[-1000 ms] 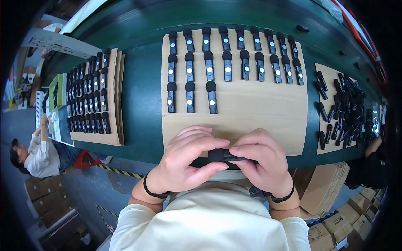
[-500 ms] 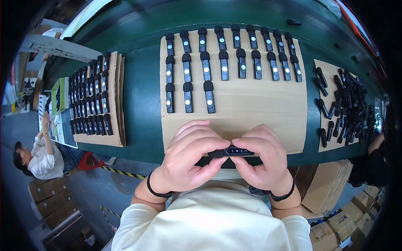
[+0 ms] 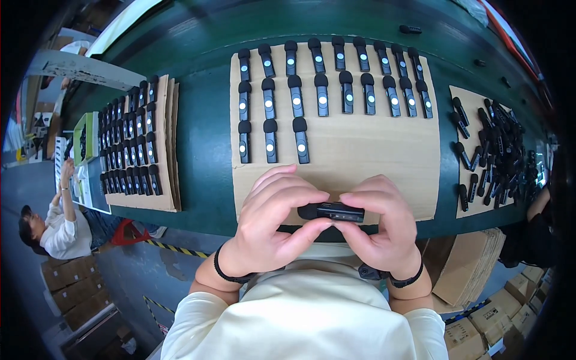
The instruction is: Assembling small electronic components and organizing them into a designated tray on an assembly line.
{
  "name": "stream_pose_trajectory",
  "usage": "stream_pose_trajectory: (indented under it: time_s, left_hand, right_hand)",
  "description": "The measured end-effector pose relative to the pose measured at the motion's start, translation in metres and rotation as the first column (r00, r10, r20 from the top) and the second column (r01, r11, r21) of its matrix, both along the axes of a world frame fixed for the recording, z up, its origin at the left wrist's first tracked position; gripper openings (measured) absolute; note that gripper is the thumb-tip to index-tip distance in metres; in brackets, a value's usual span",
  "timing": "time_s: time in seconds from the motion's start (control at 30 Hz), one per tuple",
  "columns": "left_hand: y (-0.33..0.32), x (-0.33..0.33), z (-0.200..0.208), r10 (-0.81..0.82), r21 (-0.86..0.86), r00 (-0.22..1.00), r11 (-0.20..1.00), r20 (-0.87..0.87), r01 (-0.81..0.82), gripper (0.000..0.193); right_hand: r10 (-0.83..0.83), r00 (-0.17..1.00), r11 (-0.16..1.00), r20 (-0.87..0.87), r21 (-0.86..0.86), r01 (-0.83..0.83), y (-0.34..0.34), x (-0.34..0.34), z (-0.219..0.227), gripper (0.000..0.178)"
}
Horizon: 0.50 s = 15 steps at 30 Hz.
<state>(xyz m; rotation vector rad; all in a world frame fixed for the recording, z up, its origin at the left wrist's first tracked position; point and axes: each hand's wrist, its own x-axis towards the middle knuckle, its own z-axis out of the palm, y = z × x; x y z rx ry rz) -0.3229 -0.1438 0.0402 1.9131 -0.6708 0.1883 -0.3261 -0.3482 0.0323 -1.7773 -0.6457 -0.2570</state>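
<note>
Just past my body, above the near edge of the cardboard sheet (image 3: 372,156), a small black wireless microphone (image 3: 342,212) with a round foam cap (image 3: 307,211) lies sideways between my hands. My left hand (image 3: 267,225) pinches it near the foam-cap end with thumb and fingers. At its other end, my right hand (image 3: 387,225) has the thumb below and the fingers above it. A narrow side of the body with small marks faces up. Beyond my hands, several like microphones (image 3: 322,96) with pale round spots lie in rows on the cardboard, foam caps away from me.
To the left, a cardboard stack (image 3: 172,150) carries more microphones in rows. On the right, a jumbled heap of microphones (image 3: 501,141) covers another cardboard sheet. One microphone (image 3: 411,29) lies on the green table's far side. Another person (image 3: 57,225) is at left; cardboard boxes (image 3: 465,339) stand lower right.
The microphone has rolled about its long axis between my fingers, so a different side faces up. My upper fingertips have shifted slightly apart. The rows on the cardboard look the same.
</note>
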Motion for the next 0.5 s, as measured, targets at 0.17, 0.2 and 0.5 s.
stream_pose_trajectory:
  time_s: [0.17,0.2,0.5]
  left_hand:
    - [0.0,0.002,-0.003,-0.064,0.03,0.997,0.997,-0.031,0.065,0.03]
    - [0.001,0.002,-0.004,-0.063,0.028,0.998,0.998,-0.029,0.063,0.03]
    - [0.026,0.002,-0.009,0.14,0.121,0.99,0.983,0.007,-0.14,0.03]
  right_hand:
    - [0.052,0.998,0.996,-0.047,0.076,-0.048,-0.003,0.002,0.007,0.039]
    - [0.064,0.997,0.997,-0.033,0.047,-0.063,-0.001,0.002,0.007,0.037]
    - [-0.096,0.994,0.956,0.056,-0.272,0.108,0.007,0.027,0.004,0.029]
